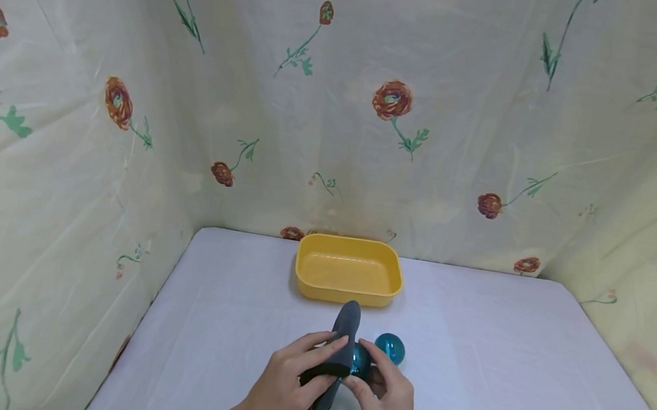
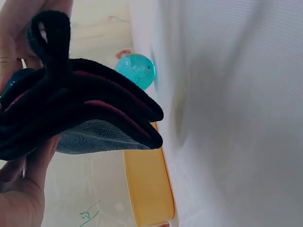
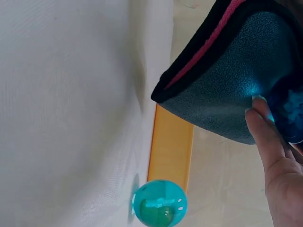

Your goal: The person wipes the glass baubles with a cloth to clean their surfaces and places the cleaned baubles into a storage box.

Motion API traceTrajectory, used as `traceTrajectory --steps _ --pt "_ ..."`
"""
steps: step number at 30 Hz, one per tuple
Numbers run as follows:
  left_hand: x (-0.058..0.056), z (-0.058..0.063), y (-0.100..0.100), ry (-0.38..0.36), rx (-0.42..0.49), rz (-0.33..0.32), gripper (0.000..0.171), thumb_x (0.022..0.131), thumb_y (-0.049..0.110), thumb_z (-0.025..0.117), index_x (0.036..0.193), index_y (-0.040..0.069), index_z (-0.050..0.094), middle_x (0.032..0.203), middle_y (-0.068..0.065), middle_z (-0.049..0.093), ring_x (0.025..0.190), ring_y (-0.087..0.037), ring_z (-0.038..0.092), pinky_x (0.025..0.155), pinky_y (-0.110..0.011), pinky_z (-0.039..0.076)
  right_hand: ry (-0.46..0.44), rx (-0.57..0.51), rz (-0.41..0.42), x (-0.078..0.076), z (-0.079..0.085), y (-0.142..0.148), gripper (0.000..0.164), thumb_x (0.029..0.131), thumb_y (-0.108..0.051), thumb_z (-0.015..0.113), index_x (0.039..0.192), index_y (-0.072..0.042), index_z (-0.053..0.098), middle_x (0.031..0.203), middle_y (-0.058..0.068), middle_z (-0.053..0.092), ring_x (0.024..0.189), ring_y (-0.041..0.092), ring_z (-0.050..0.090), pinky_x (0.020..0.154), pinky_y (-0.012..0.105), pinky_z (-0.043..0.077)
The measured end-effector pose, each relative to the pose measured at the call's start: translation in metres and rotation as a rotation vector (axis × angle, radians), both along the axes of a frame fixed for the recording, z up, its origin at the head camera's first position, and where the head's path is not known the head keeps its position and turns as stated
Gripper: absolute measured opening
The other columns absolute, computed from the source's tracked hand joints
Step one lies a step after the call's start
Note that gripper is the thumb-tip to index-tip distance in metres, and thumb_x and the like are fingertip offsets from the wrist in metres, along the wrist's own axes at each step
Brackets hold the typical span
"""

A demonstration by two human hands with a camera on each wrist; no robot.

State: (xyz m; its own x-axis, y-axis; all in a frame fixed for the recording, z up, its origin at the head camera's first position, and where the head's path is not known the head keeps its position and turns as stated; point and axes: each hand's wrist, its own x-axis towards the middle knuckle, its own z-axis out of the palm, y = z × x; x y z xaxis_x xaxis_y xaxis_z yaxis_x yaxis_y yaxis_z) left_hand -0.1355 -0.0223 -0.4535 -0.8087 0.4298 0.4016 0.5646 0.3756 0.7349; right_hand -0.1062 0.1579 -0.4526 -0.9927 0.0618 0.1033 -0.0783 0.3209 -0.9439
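My left hand (image 1: 287, 377) grips a folded grey cloth (image 1: 346, 325) with black edging and a pink inner line. A black hanging loop (image 2: 56, 35) sticks out from the cloth in the left wrist view. In my right hand (image 1: 387, 399), a glossy see-through blue ball (image 1: 360, 361) is pinched between thumb and fingers, against the right side of the cloth. The right wrist view shows the fingertips (image 3: 258, 106) at the cloth's grey face, beside the dark blue ball (image 3: 289, 109). A second see-through blue ball (image 1: 390, 348) lies on the table just beyond my right hand.
A yellow rectangular tub (image 1: 348, 296) stands near the back edge of the white-covered table (image 1: 485, 352), beyond both hands. Flower-patterned curtains (image 1: 444, 137) hang around the back and sides.
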Motion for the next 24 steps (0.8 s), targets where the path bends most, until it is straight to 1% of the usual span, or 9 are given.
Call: traceTrajectory --steps 5,8,11,15,18,20,24 --pt "0.0009 0.0004 -0.0006 0.012 0.007 -0.005 0.043 0.091 0.032 0.055 0.133 0.037 0.045 0.132 0.007 0.051 0.115 -0.012 0.057 0.091 -0.025 0.052 -0.006 -0.030 0.020 -0.0003 -0.0014 0.0011 0.047 0.083 -0.032 0.065 0.126 -0.025 0.050 0.114 0.002 0.061 0.091 0.008 0.068 0.079 0.020 0.056" --pt "0.0019 0.0008 -0.0008 0.008 0.013 -0.008 0.043 0.091 0.030 0.056 0.133 0.037 0.046 0.133 0.007 0.051 0.116 -0.013 0.056 0.092 -0.025 0.051 0.010 -0.030 0.003 -0.0010 -0.0021 0.0006 0.045 0.084 -0.035 0.063 0.125 -0.022 0.051 0.116 0.003 0.063 0.095 0.009 0.067 0.079 0.021 0.056" --pt "0.0027 0.0009 -0.0004 0.006 0.020 -0.012 0.043 0.091 0.029 0.056 0.133 0.036 0.046 0.134 0.007 0.051 0.117 -0.013 0.056 0.092 -0.024 0.051 0.016 -0.028 -0.020 -0.0014 -0.0023 -0.0004 0.044 0.084 -0.039 0.061 0.124 -0.022 0.052 0.116 0.004 0.065 0.097 0.010 0.067 0.079 0.021 0.056" --pt "0.0029 0.0003 0.0004 0.013 0.023 -0.015 0.044 0.091 0.030 0.056 0.133 0.035 0.046 0.133 0.006 0.051 0.116 -0.013 0.056 0.092 -0.025 0.051 -0.004 -0.045 -0.020 -0.0008 -0.0023 -0.0006 0.047 0.084 -0.040 0.061 0.126 -0.020 0.052 0.118 0.004 0.064 0.098 0.011 0.067 0.081 0.022 0.056" --pt "0.0011 0.0005 0.0006 0.015 0.022 -0.011 0.045 0.090 0.032 0.056 0.133 0.036 0.046 0.133 0.007 0.050 0.116 -0.012 0.056 0.092 -0.026 0.051 -0.023 -0.072 -0.002 -0.0012 -0.0023 0.0005 0.049 0.084 -0.040 0.062 0.127 -0.021 0.050 0.122 0.005 0.061 0.098 0.010 0.067 0.082 0.021 0.055" --pt "0.0002 0.0004 0.0006 0.010 0.023 -0.009 0.045 0.090 0.033 0.056 0.134 0.037 0.045 0.134 0.008 0.050 0.116 -0.012 0.056 0.092 -0.027 0.051 -0.028 -0.071 0.009 -0.0008 -0.0031 0.0013 0.049 0.084 -0.039 0.062 0.128 -0.023 0.049 0.122 0.007 0.060 0.097 0.009 0.066 0.082 0.021 0.055" --pt "-0.0009 -0.0003 0.0011 -0.006 0.028 -0.006 0.044 0.090 0.036 0.056 0.133 0.038 0.045 0.133 0.009 0.050 0.115 -0.011 0.056 0.091 -0.026 0.052 0.012 -0.049 0.003 -0.0005 -0.0054 0.0010 0.048 0.082 -0.035 0.065 0.126 -0.027 0.049 0.117 0.006 0.060 0.092 0.008 0.067 0.079 0.020 0.056"
